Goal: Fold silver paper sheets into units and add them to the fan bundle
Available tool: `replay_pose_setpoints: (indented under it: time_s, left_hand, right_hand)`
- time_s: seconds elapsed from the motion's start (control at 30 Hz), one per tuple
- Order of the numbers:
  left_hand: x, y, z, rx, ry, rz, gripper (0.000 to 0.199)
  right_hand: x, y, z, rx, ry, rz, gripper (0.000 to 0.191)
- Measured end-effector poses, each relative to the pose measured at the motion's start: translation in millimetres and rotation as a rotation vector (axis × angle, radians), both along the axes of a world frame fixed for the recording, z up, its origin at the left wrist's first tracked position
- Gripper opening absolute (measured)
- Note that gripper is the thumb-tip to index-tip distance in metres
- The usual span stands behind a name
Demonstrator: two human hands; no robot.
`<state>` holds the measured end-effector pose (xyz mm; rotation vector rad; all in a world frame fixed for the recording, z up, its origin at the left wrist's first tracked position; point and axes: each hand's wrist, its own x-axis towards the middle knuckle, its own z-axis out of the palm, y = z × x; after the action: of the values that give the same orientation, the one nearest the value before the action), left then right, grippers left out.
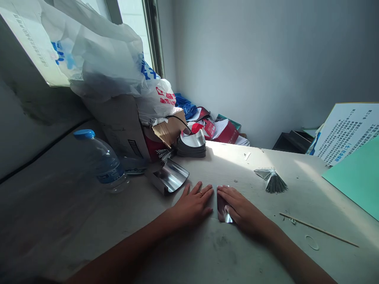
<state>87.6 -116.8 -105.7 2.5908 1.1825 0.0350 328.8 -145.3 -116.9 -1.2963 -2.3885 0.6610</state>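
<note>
My left hand [194,205] lies flat on the white table [219,252], fingers spread, with a ring on one finger. Under my right hand [240,207] is a small shiny silver sheet [222,209]; the fingers stretch over its upper part and the thumb rests on it. A narrow gap separates the left fingertips from the sheet. Beyond my left hand sits a curved stack of silver sheets with dark edges [171,176]. Farther back stands another curved stack of such sheets [192,146]. A fanned bundle of thin grey strips [274,181] lies beyond my right hand.
On the left stands a water bottle with a blue cap [109,163], beside a cardboard box [118,126] under plastic bags [109,59]. A thin wooden stick [322,229] and a rubber band [312,243] lie at right, near a green board [358,177]. Red boxes [225,132] crowd the back.
</note>
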Motion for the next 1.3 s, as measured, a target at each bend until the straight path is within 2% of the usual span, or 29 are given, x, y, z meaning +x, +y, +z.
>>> replay_pose_setpoints:
  time_s: [0.33, 0.57, 0.9, 1.3]
  left_hand:
    - [3, -2, -0.1, -0.034, 0.054, 0.042, 0.068]
    - [4, -1, 3.6, -0.057, 0.087, 0.054, 0.069]
    - [4, -1, 6.3, -0.077, 0.095, 0.047, 0.071]
    - [0, -1, 8.0, -0.061, 0.107, 0.048, 0.075]
  right_hand:
    - [-1, 2, -6.4, 0.043, -0.089, 0.001, 0.061]
    - [-4, 2, 0.4, 0.002, -0.160, 0.007, 0.080]
    - [-5, 2, 9.1, -0.045, -0.239, 0.001, 0.082]
    - [0, 4, 8.4, -0.057, -0.220, -0.002, 0.086]
